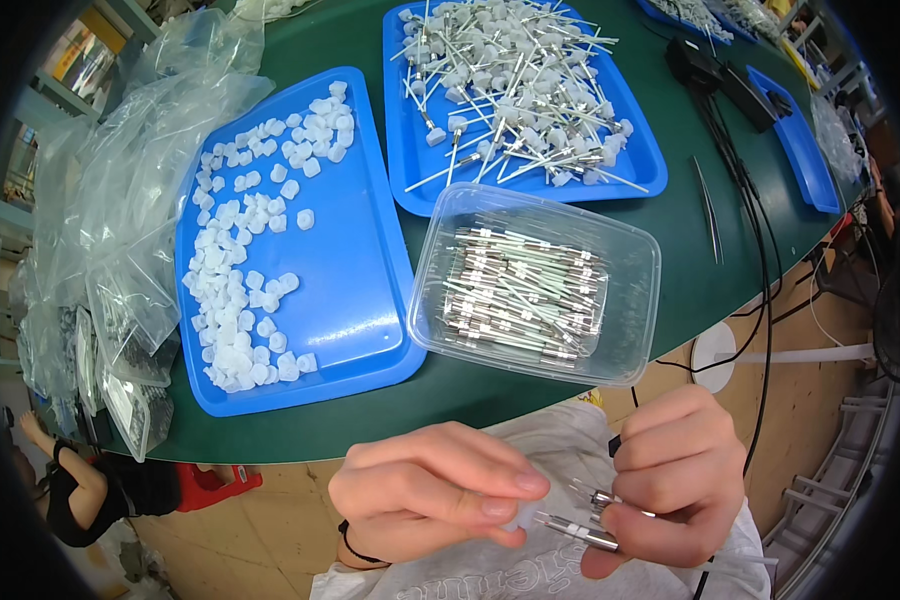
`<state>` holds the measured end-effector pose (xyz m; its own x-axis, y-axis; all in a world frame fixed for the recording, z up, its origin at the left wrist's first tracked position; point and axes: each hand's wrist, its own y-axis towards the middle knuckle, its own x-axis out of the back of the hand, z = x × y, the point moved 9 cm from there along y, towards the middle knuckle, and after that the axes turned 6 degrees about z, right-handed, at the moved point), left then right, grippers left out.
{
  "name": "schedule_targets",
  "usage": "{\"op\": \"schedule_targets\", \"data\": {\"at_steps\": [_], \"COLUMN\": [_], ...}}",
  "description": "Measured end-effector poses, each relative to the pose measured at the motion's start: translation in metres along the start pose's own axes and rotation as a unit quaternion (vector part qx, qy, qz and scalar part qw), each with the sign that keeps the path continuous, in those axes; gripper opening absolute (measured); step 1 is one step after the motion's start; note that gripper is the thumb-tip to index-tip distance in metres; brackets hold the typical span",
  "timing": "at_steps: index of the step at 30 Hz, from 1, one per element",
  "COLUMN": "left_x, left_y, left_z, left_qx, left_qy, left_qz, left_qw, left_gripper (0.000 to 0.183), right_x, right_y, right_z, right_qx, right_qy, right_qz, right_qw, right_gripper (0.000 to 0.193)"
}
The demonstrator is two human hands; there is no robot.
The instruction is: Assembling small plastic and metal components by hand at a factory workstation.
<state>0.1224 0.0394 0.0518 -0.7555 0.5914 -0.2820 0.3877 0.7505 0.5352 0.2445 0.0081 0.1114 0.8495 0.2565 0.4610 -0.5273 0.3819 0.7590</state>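
Note:
My left hand (425, 490) is closed, pinching a small whitish translucent plastic cap (523, 515) between thumb and fingers. Facing it, my right hand (680, 480) is closed around at least two slim metal-ended connector pins (580, 531). Thin prongs at the tip of one pin point toward the cap; I cannot tell whether they touch. In front of both hands stands a clear plastic tub (630, 270), holding many similar metal-ended rods (515, 295). A blue tray (355, 300) to its left carries loose white caps (230, 345).
Behind the tub, another blue tray (410, 190) is heaped with capped rods (520, 90). Tweezers (710, 210) and black cables (735, 150) lie on the green table (670, 210) at right. Clear plastic bags (120, 230) crowd the left edge. Another person's arm (80, 480) shows at lower left.

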Motion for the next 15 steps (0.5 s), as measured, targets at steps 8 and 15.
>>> {"op": "schedule_targets", "data": {"at_steps": [8,15], "left_x": [-0.0019,0.0012], "left_y": [0.0024,0.0042], "left_z": [-0.0024,-0.0041], "left_qx": [-0.003,0.017], "left_qy": [0.023,0.041], "left_qz": [0.02,0.032], "left_qw": [1.0,0.999], "left_gripper": [0.025,0.023], "right_x": [-0.004,-0.003], "right_y": [-0.0016,-0.0001], "right_z": [-0.0024,-0.0103], "right_qx": [0.019,-0.02], "right_qy": [-0.001,0.012], "right_qz": [-0.005,-0.017], "right_qw": [1.0,1.0], "right_gripper": [0.029,0.027]}}
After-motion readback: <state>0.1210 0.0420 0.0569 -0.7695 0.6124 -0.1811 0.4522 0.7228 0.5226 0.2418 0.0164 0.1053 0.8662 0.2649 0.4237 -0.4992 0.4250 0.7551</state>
